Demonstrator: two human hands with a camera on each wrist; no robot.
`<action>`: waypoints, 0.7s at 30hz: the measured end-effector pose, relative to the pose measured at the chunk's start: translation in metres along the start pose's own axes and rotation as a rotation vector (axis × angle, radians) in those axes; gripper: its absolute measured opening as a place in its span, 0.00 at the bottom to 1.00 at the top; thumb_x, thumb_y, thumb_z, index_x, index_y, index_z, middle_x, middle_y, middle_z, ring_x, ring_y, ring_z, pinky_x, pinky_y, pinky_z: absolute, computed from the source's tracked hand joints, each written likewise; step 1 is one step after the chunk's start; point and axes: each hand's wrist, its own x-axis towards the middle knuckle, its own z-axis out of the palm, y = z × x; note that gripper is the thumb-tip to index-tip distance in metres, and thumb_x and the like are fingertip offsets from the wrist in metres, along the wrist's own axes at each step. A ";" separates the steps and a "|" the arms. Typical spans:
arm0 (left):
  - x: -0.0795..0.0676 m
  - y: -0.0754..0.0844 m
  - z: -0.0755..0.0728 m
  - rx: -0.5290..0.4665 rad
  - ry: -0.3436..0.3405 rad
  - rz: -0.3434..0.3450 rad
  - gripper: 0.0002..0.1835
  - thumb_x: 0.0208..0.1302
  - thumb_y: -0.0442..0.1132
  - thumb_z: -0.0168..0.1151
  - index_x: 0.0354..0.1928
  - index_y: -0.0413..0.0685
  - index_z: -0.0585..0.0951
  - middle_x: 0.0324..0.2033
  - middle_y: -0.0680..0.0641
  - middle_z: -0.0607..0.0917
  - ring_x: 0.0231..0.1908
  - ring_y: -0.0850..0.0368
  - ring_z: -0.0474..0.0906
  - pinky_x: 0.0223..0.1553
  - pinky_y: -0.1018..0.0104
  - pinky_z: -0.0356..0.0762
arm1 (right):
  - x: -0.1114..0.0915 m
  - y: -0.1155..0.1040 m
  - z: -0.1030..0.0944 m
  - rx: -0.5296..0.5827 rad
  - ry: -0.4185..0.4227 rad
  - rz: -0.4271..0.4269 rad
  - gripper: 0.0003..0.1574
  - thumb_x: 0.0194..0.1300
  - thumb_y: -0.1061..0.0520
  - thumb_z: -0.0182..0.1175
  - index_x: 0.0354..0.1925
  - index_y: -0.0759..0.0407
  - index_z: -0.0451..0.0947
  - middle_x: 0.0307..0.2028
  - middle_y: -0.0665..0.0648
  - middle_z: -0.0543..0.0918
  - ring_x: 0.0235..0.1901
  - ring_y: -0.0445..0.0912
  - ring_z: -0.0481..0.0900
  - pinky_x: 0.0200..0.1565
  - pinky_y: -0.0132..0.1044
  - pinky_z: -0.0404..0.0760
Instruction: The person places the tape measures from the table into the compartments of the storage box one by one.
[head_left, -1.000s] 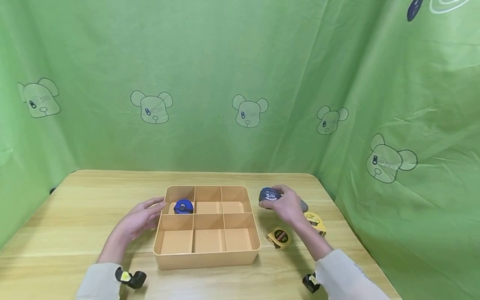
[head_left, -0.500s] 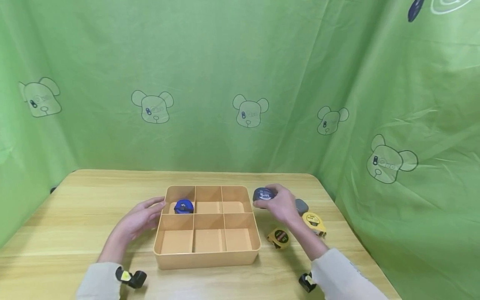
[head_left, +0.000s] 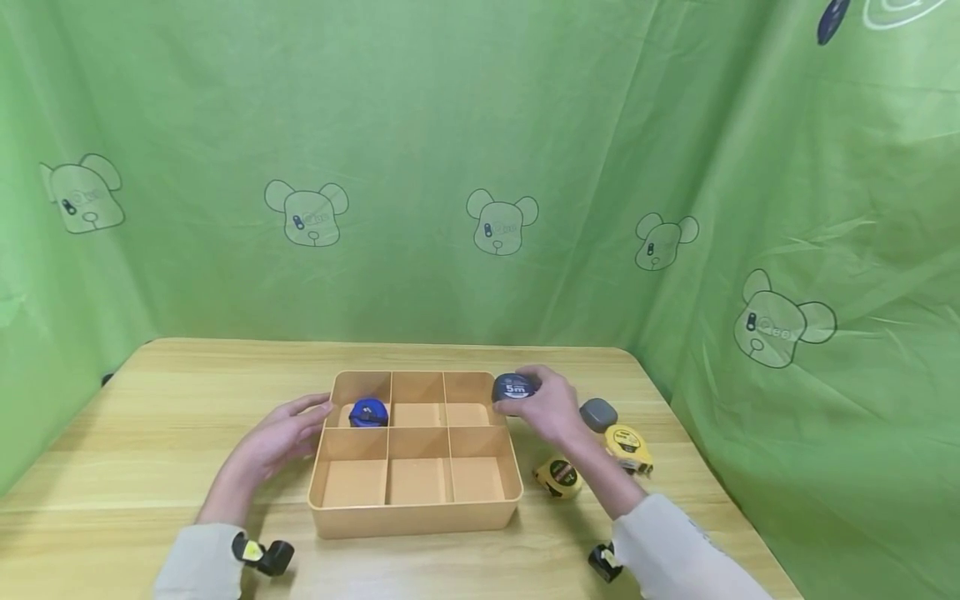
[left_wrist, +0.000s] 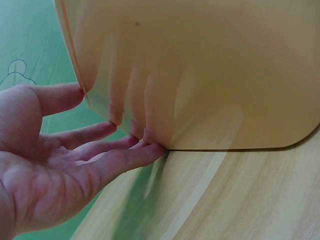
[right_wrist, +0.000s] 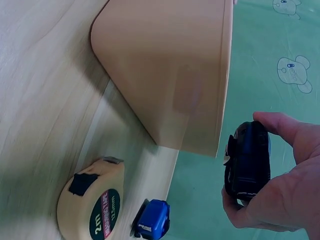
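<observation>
A tan six-compartment organizer box (head_left: pixel 416 518) sits on the wooden table. A blue tape measure (head_left: pixel 368 412) lies in its back-left compartment. My left hand (head_left: pixel 279 437) is at the box's left side; in the left wrist view its fairly straight fingers touch the outer wall, one tip near the rim. My right hand (head_left: pixel 551 406) grips a dark blue tape measure (head_left: pixel 513 387) marked 5m between thumb and fingers, raised at the box's back-right corner. In the right wrist view its dark edge (right_wrist: pixel 248 160) faces the camera, apart from the box wall.
Right of the box lie a small yellow tape measure (head_left: pixel 558 477), a larger yellow one (head_left: pixel 628 447) and a dark grey rounded object (head_left: pixel 598 414). The right wrist view shows another small blue tape measure (right_wrist: pixel 153 220) on the table. A green curtain (head_left: pixel 405 275) stands behind.
My right hand has moved left with the dark blue tape measure, up to the box's back-right corner. The grey object has come into fuller view. My left hand stays put.
</observation>
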 end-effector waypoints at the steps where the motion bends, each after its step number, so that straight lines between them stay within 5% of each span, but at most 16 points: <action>1: 0.000 0.000 0.000 -0.002 0.000 0.000 0.38 0.80 0.49 0.48 0.79 0.35 0.47 0.74 0.27 0.61 0.74 0.29 0.58 0.73 0.37 0.59 | 0.000 -0.001 0.001 0.004 -0.004 -0.003 0.49 0.45 0.52 0.81 0.65 0.60 0.74 0.57 0.66 0.82 0.51 0.58 0.83 0.48 0.44 0.87; 21: -0.001 0.000 0.001 -0.006 0.000 0.009 0.40 0.79 0.51 0.49 0.79 0.35 0.47 0.74 0.28 0.62 0.74 0.30 0.58 0.74 0.37 0.58 | -0.005 -0.014 0.018 0.067 -0.029 -0.022 0.49 0.43 0.55 0.82 0.63 0.61 0.74 0.55 0.66 0.82 0.49 0.58 0.83 0.47 0.44 0.89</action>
